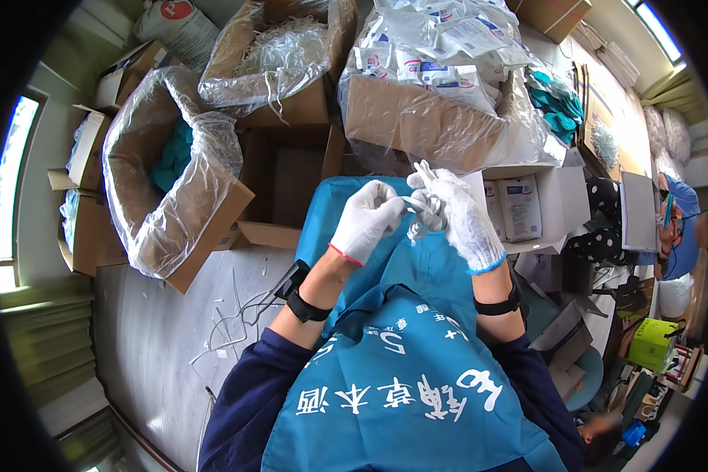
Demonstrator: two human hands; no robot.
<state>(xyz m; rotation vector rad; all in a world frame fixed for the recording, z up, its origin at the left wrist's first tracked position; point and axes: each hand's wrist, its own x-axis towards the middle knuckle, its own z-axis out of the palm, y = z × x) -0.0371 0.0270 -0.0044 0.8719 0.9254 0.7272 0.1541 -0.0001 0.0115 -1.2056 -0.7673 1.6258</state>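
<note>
Both my hands wear white knitted gloves and meet in front of my teal apron (417, 338). My left hand (367, 219), red at the cuff, is closed in a pinch at the right hand's fingers. My right hand (458, 216), blue at the cuff, has its thumb side curled in, while a couple of fingers point up and away. Something thin and pale spans the gap between the fingertips; whether it is a strip or loose glove fabric I cannot make out. Beyond them stands a carton of white packets (421, 114).
A plastic-lined carton with teal cloth (171, 157) stands left, beside a carton of clear strips (287, 47). An open brown carton (283, 169) lies nearer. At right, a white box (558, 208) holds packets (521, 208). Thin pale strips (232, 322) litter the floor.
</note>
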